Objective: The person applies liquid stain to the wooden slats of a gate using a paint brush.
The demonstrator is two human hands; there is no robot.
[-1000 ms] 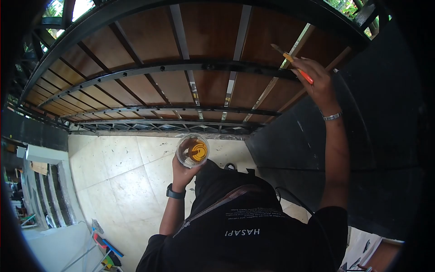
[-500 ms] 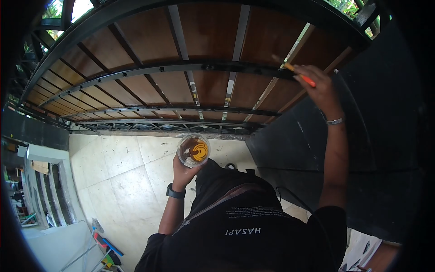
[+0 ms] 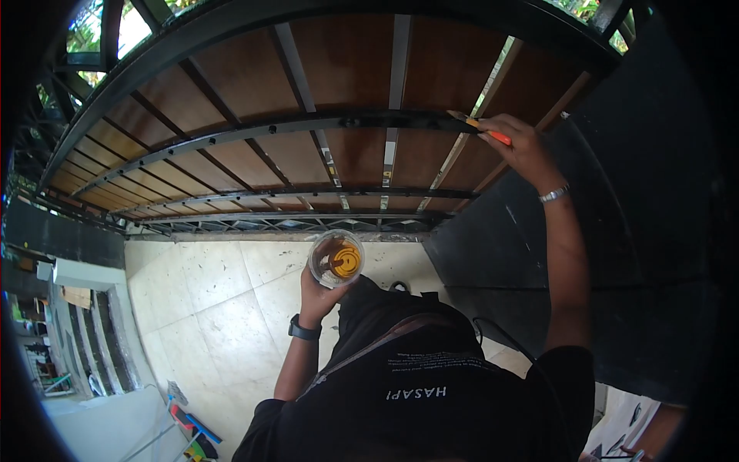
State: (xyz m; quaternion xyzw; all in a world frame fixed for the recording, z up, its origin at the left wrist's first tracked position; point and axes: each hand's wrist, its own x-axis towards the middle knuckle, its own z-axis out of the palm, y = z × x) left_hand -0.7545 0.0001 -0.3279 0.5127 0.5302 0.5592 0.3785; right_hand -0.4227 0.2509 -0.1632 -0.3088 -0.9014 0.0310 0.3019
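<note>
My left hand (image 3: 319,296) is wrapped round a clear plastic cup (image 3: 336,259) with brown liquid in it, held low in front of my body. Up at the right, my right hand (image 3: 523,146) grips a paintbrush (image 3: 499,138) with an orange-red handle. The brush tip points left, at the black metal crossbar (image 3: 308,122) of a frame with brown wooden panels (image 3: 350,61). Whether the bristles touch the bar or the wood behind it is too small to tell.
A dark wall (image 3: 639,231) rises on the right. Light floor tiles (image 3: 208,308) lie below the panels. At the lower left are cleaning tools with a blue head (image 3: 203,428) and a pale ledge (image 3: 81,272).
My right hand has moved slightly left and down with the brush, bringing its tip to the crossbar. The view has shifted a little; the cup is still held.
</note>
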